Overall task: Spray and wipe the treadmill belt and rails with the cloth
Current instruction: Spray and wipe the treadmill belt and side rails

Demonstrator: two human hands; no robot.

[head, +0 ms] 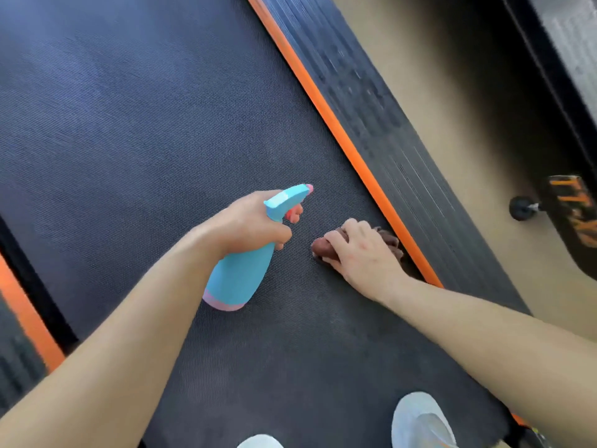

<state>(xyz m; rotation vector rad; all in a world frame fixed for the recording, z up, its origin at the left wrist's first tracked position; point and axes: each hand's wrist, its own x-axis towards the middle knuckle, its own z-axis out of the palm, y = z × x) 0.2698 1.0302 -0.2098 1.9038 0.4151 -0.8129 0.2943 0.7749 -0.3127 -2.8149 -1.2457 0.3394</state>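
The dark textured treadmill belt (135, 130) fills most of the view. My left hand (248, 224) grips the neck of a light blue spray bottle (239, 273) with a pink trigger and pink base, its nozzle pointing up and to the right above the belt. My right hand (361, 250) presses a crumpled brown cloth (324, 245) flat on the belt, close to the orange strip (342, 140) of the right rail (387, 124). Most of the cloth is hidden under my fingers.
The ribbed black right rail runs diagonally beside a tan floor (452, 92). A left orange strip (26, 315) shows at the lower left. My light shoes (420, 421) stand on the belt at the bottom. A black and orange machine part (571, 215) sits at right.
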